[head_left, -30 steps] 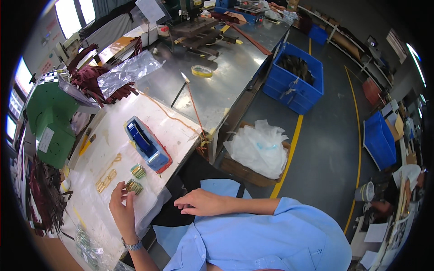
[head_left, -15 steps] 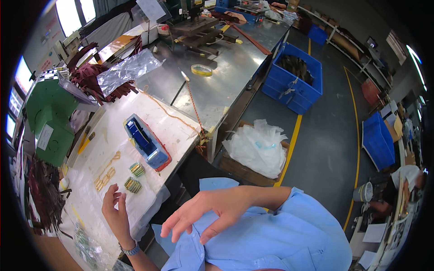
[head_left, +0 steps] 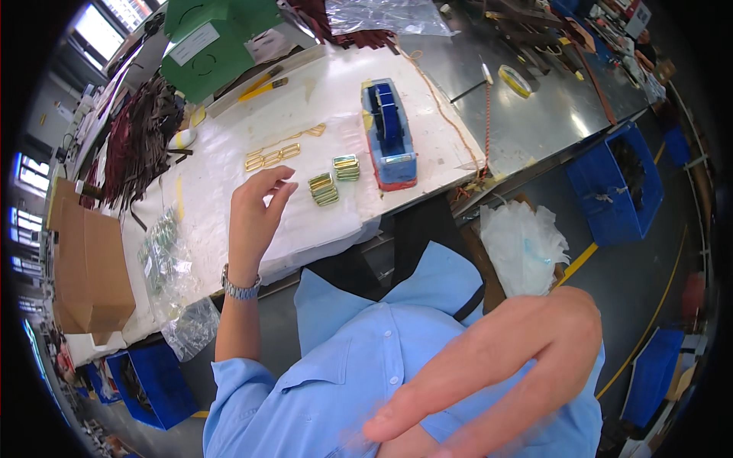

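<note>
My left hand (head_left: 256, 217), a metal watch on its wrist, is over the white table near two small stacks of gold rectangular buckles with green edges. The nearer buckle stack (head_left: 323, 189) is just right of its fingertips; the other buckle stack (head_left: 346, 168) sits beyond it. Thumb and forefinger are slightly apart, with nothing visible between them. Past the fingers, a row of gold buckles (head_left: 273, 157) lies flat. Large and partly blurred, my right hand (head_left: 527, 351) is raised in front of my blue shirt, fingers apart, and no held thing shows.
A blue tape dispenser (head_left: 397, 141) stands on the white table (head_left: 305, 95) right of the stacks. Yellow-handled tools (head_left: 263, 89) lie near a green machine (head_left: 221, 49). Left are dark fringed strips (head_left: 145, 145), a clear bag (head_left: 164, 256) and a cardboard box (head_left: 92, 263).
The view has swung left, so the table now appears further right. My right hand has come up closer to the camera. My left hand stays beside the buckle stacks.
</note>
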Action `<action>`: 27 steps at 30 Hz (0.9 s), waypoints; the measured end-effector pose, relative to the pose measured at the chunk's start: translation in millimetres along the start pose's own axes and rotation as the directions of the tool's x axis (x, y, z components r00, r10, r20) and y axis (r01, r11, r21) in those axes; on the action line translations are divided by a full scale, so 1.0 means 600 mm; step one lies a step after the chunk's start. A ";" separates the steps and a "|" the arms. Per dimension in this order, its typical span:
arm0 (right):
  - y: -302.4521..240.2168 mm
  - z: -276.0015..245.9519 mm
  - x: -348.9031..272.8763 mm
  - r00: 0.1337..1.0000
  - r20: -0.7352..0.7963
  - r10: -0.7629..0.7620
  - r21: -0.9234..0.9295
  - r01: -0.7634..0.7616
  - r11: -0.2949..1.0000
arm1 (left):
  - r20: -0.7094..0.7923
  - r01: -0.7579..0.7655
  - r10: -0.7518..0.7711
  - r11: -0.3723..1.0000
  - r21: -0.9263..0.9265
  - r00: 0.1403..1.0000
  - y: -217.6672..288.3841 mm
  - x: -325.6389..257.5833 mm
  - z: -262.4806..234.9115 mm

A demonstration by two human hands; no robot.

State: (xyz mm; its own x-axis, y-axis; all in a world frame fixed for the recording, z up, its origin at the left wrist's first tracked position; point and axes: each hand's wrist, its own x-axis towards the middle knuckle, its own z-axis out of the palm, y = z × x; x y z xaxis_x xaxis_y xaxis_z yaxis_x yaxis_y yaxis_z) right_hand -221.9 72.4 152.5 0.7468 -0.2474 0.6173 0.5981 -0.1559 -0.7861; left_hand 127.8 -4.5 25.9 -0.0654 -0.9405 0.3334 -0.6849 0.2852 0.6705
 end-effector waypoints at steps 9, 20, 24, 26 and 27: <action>0.186 -0.086 -0.116 0.670 -0.146 0.727 -0.074 -0.741 0.668 | 0.231 -0.368 0.287 0.678 0.636 0.930 -0.138 0.118 0.043; 0.147 -0.211 -0.098 0.516 -0.783 0.348 -0.173 -0.717 0.675 | 0.137 -0.304 0.274 0.800 0.518 0.952 -0.159 0.135 0.048; 0.199 -0.257 -0.082 0.409 -0.772 0.487 -0.094 -0.831 0.549 | -0.012 -0.180 0.197 0.916 0.358 0.980 -0.099 0.139 0.033; 0.207 -0.261 -0.071 0.374 -0.765 0.524 -0.050 -0.846 0.531 | -0.067 -0.145 0.161 0.969 0.200 0.985 -0.031 0.140 0.030; 0.211 -0.263 -0.066 0.346 -0.749 0.565 -0.009 -0.858 0.514 | -0.010 -0.164 0.164 0.987 0.008 0.986 0.005 0.139 0.035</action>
State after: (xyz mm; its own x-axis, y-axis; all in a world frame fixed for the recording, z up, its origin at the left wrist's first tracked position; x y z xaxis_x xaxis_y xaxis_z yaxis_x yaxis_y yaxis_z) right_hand -221.7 -88.5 23.3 0.3788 -0.8900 -0.2538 -0.3357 0.1235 -0.9339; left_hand 105.3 -86.2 41.9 -0.1694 -0.8793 0.4451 -0.6711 0.4336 0.6014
